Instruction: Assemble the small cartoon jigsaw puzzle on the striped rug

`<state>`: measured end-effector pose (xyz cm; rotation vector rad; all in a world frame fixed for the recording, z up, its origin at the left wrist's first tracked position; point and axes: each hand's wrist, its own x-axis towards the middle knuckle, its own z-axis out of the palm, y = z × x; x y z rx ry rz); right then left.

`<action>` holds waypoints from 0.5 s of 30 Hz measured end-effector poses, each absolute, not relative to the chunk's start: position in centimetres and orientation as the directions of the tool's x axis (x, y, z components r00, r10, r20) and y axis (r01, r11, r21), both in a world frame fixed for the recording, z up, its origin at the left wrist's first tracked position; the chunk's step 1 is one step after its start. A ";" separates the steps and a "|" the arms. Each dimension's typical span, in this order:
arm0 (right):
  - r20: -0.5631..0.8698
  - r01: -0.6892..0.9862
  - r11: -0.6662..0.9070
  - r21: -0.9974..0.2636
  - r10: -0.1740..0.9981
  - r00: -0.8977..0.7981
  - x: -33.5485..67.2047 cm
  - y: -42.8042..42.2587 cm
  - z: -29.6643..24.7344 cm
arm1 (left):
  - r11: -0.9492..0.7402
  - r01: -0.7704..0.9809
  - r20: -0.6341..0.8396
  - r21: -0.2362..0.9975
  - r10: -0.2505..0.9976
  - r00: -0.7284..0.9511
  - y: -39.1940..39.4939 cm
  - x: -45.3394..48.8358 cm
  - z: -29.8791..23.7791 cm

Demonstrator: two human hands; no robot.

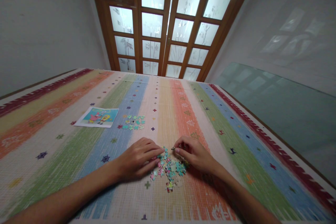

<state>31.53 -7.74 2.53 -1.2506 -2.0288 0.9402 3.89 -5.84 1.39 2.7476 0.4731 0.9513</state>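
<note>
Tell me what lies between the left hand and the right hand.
In the head view, a heap of puzzle pieces lies between the left hand and the right hand, on the striped cloth.

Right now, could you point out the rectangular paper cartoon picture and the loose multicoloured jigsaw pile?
Rectangular paper cartoon picture (97,117): head view, middle of its printed face.
Loose multicoloured jigsaw pile (172,167): head view, pieces near its middle.

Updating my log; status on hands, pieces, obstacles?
Left hand at puzzle pile, grip unclear. Right hand apparently pinching one piece. Pile jumbled between hands. Picture sheet farther off, not in the way.
</note>
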 end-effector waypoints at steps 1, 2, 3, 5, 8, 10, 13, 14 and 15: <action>0.084 0.477 0.292 -0.829 0.909 -0.409 31.2 -8.0 2.5 | -0.932 0.239 0.576 0.272 0.356 0.736 -6.0 4.0 1.4; 0.059 0.449 0.263 -0.854 0.906 -0.419 30.8 -8.3 2.6 | -0.935 0.241 0.589 0.260 0.352 0.728 -6.1 4.1 1.4; 0.034 0.426 0.235 -0.874 0.903 -0.428 30.4 -8.6 2.6 | -0.937 0.242 0.602 0.251 0.347 0.719 -6.2 4.2 1.4; 0.010 0.390 0.199 -0.899 0.900 -0.437 29.6 -9.1 2.5 | -0.940 0.235 0.619 0.247 0.339 0.709 -6.3 4.3 1.3; 0.016 0.337 0.181 -0.924 0.898 -0.440 28.7 -9.7 2.5 | -0.946 0.207 0.630 0.248 0.320 0.708 -6.5 4.4 1.2; 0.010 0.307 0.162 -0.938 0.897 -0.442 28.4 -9.9 2.4 | -0.950 0.191 0.636 0.246 0.307 0.708 -6.5 4.4 1.3; 0.006 0.276 0.139 -0.951 0.901 -0.434 28.3 -9.9 2.4 | -0.953 0.175 0.639 0.248 0.296 0.710 -6.5 4.5 1.5; 0.009 0.264 0.136 -0.955 0.903 -0.430 28.3 -9.9 2.4 | -0.953 0.168 0.639 0.250 0.293 0.711 -6.4 4.5 1.5; 0.012 0.254 0.133 -0.958 0.904 -0.427 28.3 -9.9 2.4 | -0.954 0.163 0.639 0.252 0.290 0.712 -6.4 4.5 1.5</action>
